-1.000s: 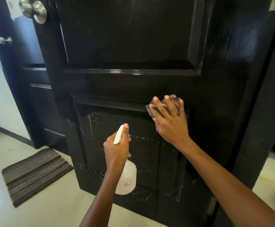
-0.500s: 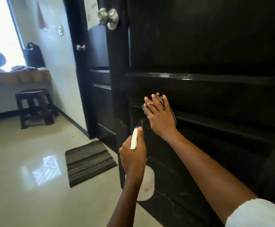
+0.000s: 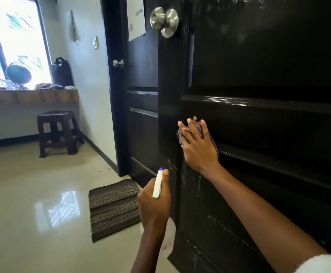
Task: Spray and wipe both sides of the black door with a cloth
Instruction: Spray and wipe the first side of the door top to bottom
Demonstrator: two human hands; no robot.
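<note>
The black paneled door (image 3: 259,66) fills the right side of the view and stands open, its free edge toward me. My right hand (image 3: 197,148) presses a purple cloth (image 3: 197,124) flat against the door's middle rail near that edge, fingers spread, with cloth bunching up between them. Lower down, my left hand (image 3: 153,205) grips a white spray bottle (image 3: 157,184) by its neck, the blue-tipped nozzle pointing up toward the door. White streaks and droplets mark the lower panel beside the bottle.
A steel knob (image 3: 163,20) sits high on the door's edge. Behind it stands a second black door (image 3: 141,75). A striped mat (image 3: 113,207) lies on the glossy floor. Farther left are a dark stool (image 3: 58,131), a wooden shelf (image 3: 30,95) and a black bag (image 3: 61,71).
My right hand slid the cloth leftward along the rail toward the door's free edge. My view swung left, bringing the room, stool and window into sight. The bottle stays gripped.
</note>
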